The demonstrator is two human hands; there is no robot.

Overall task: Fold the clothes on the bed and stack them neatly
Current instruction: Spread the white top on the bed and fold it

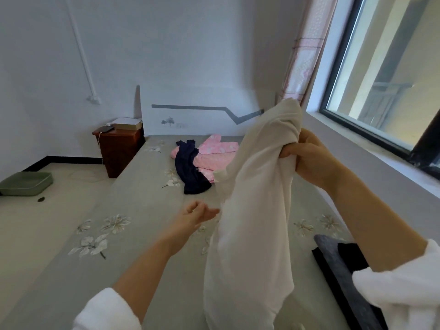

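Aloft, right hand [309,160] grips white garment [252,210]; left hand [195,214] slack beside it.

The white garment [257,210] bunched in the right hand [312,158] is thin, soft, matt cloth. Under the grip, the bed sheet [142,234] is smooth matt cloth with a pale flower pattern. Beyond the grip lie a matt navy garment [190,167] and pink patterned cloth [214,153]. Far left of the grip, the nightstand [119,151] is glossy reddish wood and the green tub [26,184] looks like smooth plastic.
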